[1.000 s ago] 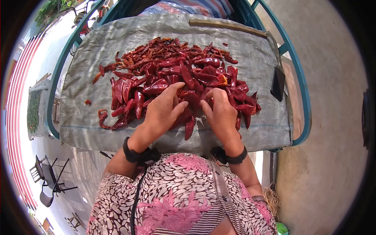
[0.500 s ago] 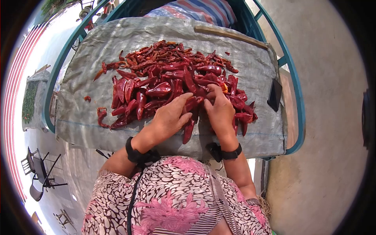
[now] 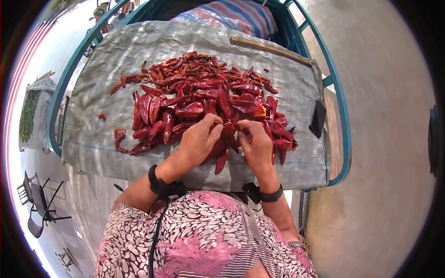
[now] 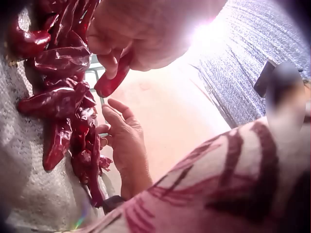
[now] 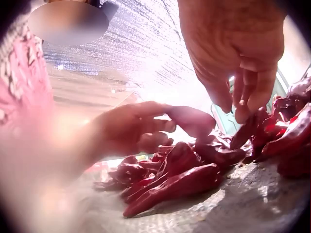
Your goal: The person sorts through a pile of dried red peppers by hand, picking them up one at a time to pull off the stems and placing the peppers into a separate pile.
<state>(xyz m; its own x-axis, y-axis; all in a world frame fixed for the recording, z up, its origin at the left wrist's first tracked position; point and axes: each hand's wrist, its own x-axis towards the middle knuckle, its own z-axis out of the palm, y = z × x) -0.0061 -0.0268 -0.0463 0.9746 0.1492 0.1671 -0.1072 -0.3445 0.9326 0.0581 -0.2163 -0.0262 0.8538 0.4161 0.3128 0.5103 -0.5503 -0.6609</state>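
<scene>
A heap of glossy dried red chili peppers [image 3: 190,111] lies on a grey woven sheet [image 3: 111,160]. My left hand [image 3: 197,143] is at the near middle of the heap. Its thumb and fingers pinch one dark red chili [image 4: 112,80], which sticks out past the fingertips; the same chili [image 5: 192,121] shows in the right wrist view. Close on the right is my right hand [image 3: 257,143]. In the right wrist view, the fingers of this hand [image 5: 238,53] point down, fairly straight and slightly apart, with tips right at the chilies. No chili shows clearly between them.
Smaller, shrivelled chilies [image 3: 194,67] lie along the far side of the heap. A black phone [image 3: 317,119] rests at the sheet's right edge and a wooden strip [image 3: 271,50] at its back. Teal rails [image 3: 340,125] flank the sheet. A striped bag [image 3: 232,16] lies beyond.
The head view has shifted a little. My right hand has drawn back toward the body, and both hands now work at the heap's near edge. The left fingertips have come closer together.
</scene>
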